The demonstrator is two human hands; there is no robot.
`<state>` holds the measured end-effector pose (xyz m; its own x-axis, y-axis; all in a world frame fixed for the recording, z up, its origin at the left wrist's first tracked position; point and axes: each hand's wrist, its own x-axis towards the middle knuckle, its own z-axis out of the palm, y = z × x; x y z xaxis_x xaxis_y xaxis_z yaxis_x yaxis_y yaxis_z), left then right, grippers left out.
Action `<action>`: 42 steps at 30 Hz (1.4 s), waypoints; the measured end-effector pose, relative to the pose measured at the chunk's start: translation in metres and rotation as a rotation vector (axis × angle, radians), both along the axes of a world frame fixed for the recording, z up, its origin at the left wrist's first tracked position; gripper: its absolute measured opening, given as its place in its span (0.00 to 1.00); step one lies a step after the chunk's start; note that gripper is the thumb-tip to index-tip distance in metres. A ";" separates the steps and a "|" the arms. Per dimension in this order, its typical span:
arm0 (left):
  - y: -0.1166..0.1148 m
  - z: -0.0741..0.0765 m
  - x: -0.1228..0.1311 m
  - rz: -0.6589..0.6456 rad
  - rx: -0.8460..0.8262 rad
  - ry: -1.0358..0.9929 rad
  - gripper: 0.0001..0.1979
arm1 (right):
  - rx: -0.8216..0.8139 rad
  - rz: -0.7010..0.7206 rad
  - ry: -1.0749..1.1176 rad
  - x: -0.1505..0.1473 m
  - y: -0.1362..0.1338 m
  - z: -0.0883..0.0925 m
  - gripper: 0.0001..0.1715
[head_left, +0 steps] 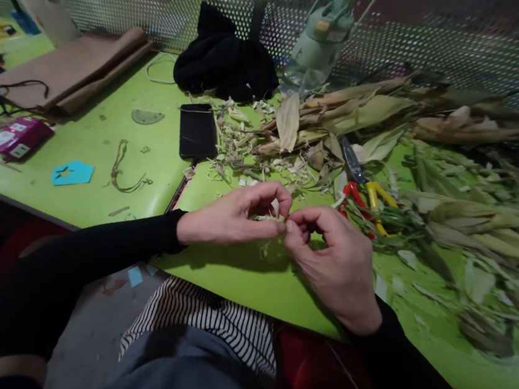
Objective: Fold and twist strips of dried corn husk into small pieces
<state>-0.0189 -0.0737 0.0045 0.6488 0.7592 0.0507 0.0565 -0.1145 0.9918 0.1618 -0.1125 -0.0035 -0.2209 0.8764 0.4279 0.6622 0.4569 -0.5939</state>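
Note:
My left hand [243,214] is closed in a pinch around a small piece of corn husk [270,218], pale green and stringy. Thumb and forefinger of my right hand [334,259] are pinched together at the same piece, their tips touching my left fingertips. A thin loose strand hangs below the fingers. Both hands are over the front edge of the green table [232,272]. Just beyond my right hand lie scissors [359,181] with red and yellow handles, partly covered by husk strips. My fingers hide most of the held piece.
Dried corn husks [366,116] and shredded bits [241,142] spread behind and right of my hands. A phone [197,131], black cloth [228,60] and green water bottle [318,45] lie beyond. On the left are a blue tag [72,174], purple box [16,137] and brown sheet [72,67].

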 end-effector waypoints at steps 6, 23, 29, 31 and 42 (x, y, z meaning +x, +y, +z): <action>-0.003 0.000 -0.004 -0.019 -0.049 0.053 0.06 | 0.053 0.008 -0.036 -0.003 -0.001 -0.001 0.06; 0.005 -0.013 0.001 0.104 -0.044 0.069 0.08 | 0.259 0.004 -0.234 0.001 0.000 -0.012 0.07; 0.004 -0.009 0.002 0.127 -0.041 0.109 0.05 | 0.331 -0.013 -0.201 0.000 0.002 -0.017 0.05; 0.003 -0.009 0.003 0.142 -0.041 0.087 0.05 | 0.312 -0.005 -0.174 0.000 0.002 -0.015 0.05; 0.009 -0.011 -0.003 0.111 -0.258 -0.103 0.04 | 0.181 -0.225 0.149 0.022 0.015 0.003 0.05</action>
